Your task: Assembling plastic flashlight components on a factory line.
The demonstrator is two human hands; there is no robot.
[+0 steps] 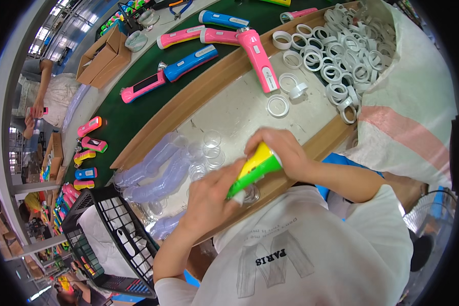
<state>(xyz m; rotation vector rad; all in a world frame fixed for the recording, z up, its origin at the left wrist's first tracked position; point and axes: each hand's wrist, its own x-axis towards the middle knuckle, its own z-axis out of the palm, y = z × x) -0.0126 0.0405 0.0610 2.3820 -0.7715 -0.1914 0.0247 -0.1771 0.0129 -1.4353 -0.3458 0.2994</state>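
Observation:
A yellow and green flashlight (256,172) is held between my two hands, tilted above the near edge of the tray. My left hand (211,196) is closed round its lower left end. My right hand (279,149) wraps over its upper right end, hiding it; the fingers are slightly blurred. To the left of my left hand lie clear round lenses (212,154) and long stacks of lenses in bluish film (160,176). Beyond my right hand are a loose white ring (278,105) and a pink flashlight (260,60) resting across the tray's far wall.
White rings (336,56) pile at the tray's far right, beside a white woven sack (413,97). Pink and blue flashlights (191,63) lie on the green belt (118,115) beyond the cardboard wall. A black basket (115,245) stands at lower left. Another person (51,94) works across the belt.

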